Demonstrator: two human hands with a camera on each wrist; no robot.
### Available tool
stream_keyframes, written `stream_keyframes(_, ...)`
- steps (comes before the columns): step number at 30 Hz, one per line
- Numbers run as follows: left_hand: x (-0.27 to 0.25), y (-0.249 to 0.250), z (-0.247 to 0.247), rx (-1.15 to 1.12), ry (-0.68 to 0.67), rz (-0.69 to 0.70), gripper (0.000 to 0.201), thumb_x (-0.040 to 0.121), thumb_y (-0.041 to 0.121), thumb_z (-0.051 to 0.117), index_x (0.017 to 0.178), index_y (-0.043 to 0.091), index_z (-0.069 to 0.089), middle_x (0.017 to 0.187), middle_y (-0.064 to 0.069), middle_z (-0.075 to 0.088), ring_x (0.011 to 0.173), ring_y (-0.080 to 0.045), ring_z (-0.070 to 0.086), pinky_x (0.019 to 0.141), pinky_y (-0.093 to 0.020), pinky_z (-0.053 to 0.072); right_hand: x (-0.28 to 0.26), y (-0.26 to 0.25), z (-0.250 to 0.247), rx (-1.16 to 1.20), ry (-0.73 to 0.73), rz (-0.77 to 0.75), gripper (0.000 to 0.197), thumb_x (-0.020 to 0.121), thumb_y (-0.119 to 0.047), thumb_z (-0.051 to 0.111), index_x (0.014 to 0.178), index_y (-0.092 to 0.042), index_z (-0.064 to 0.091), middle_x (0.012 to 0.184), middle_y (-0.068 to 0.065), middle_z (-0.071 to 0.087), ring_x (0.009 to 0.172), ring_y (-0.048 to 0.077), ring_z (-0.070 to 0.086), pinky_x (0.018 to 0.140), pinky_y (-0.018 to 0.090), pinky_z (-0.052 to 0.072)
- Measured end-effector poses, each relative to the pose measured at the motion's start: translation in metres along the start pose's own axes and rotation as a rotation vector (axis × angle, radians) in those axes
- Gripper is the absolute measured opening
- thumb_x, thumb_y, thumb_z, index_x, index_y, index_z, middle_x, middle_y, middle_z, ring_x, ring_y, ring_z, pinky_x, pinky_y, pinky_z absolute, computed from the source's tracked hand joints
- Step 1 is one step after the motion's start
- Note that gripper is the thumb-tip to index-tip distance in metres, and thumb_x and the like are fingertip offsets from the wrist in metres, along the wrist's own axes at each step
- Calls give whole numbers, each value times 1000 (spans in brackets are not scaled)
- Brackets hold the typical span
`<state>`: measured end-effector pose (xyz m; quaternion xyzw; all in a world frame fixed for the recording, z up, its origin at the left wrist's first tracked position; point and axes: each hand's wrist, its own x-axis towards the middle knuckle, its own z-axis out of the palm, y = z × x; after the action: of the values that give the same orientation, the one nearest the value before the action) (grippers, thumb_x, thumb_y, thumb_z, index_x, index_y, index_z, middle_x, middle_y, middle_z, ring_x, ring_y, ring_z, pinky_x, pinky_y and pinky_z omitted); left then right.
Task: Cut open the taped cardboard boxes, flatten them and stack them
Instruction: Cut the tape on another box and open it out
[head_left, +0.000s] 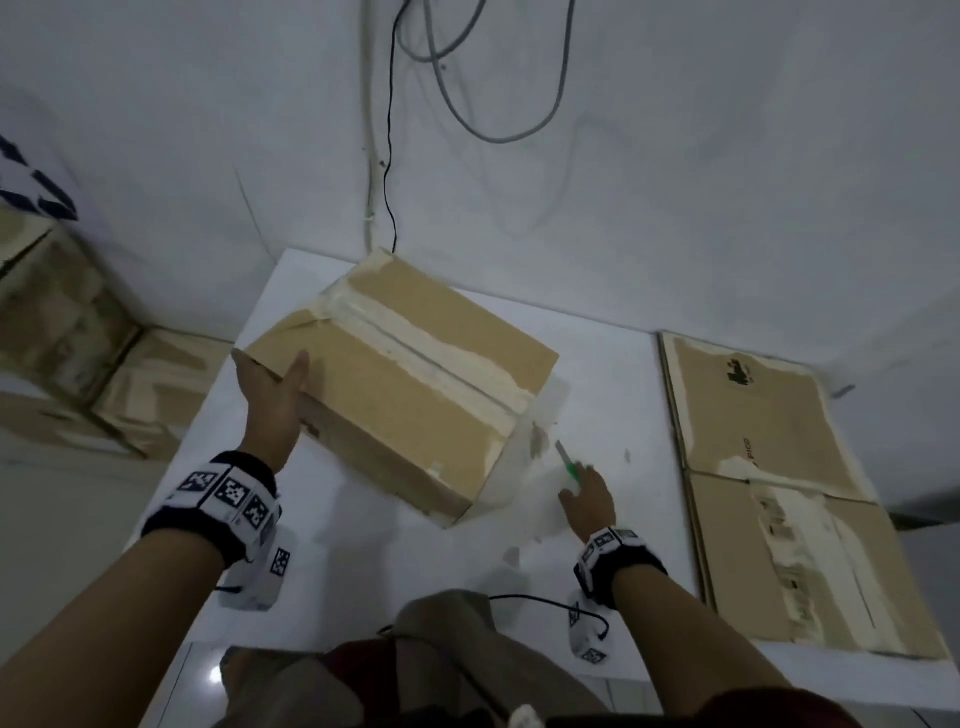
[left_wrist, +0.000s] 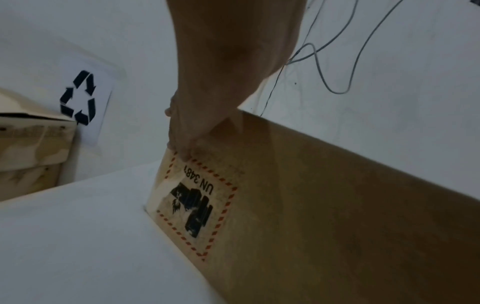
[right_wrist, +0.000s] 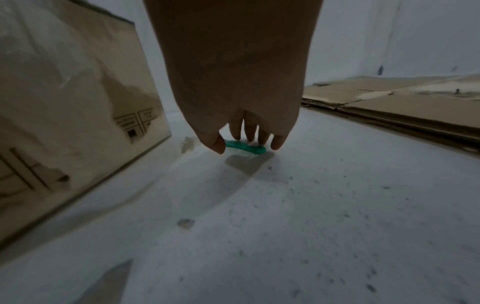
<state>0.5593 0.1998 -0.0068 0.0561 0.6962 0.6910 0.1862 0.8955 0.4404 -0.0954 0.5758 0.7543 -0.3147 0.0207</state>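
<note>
The taped cardboard box (head_left: 400, 379) sat on the white table (head_left: 613, 395), left of the flattened stack (head_left: 769, 483). The left hand (head_left: 272, 392) braced the box's near-left corner, fingers flat down its side and thumb over the top edge. The right hand (head_left: 589, 501) reached over the green cutter (head_left: 571, 467), fingertips (right_wrist: 262, 137) apparently just touching it, not yet closed round it. A fumbled pickup could skid the cutter away, or leave a finger near the blade.

Left hand (head_left: 272, 395) flat with straight fingers, right hand (head_left: 589, 501) lowered, fingertips (right_wrist: 278, 142) loosely spread downward.
</note>
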Motion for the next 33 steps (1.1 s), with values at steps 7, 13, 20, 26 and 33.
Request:
stream_keyframes(7, -16, 23, 29, 602, 165, 62, 95, 90, 42, 62, 154, 10, 0, 159, -19, -8, 148, -33, -3, 120, -44, 5, -9, 9, 13, -68, 164, -214, 22, 85, 6, 63, 68, -6, 56, 64, 3, 47, 75, 38, 59, 61, 33, 37)
stream_keyframes(13, 3, 30, 47, 970, 68, 122, 73, 99, 49, 37, 155, 16, 2, 161, -8, -14, 148, -26, -14, 117, -56, -6, -4, -50, -31, 336, 337, -228, 13, 87, -8, 69, 81, -5, 58, 74, 7, 62, 74, 34, 64, 65, 38, 48)
stream_keyframes(20, 5, 21, 54, 1195, 105, 169, 62, 99, 50, 21, 154, 29, 4, 163, -2, 0, 149, -25, -5, 112, -67, 0, -2, -192, -99, 565, 359, -619, 16, 96, -15, 60, 109, -22, 63, 82, -3, 61, 68, 3, 53, 60, 9, 40)
stream_keyframes(26, 9, 22, 53, 1181, 72, 154, 58, 99, 51, 21, 153, 38, 7, 162, -3, 1, 149, -28, -2, 113, -65, -2, 4, -286, -45, 259, 38, -785, 16, 89, -41, 68, 91, -27, 75, 95, -11, 71, 93, 6, 63, 81, 22, 48)
stream_keyframes(33, 9, 25, 52, 1188, 62, 141, 57, 99, 51, 19, 153, 37, 8, 162, -2, -2, 148, -26, -4, 112, -64, -4, -1, -344, 10, 101, 15, -845, 25, 93, -37, 64, 103, -17, 74, 105, -1, 71, 98, 15, 63, 87, 30, 49)
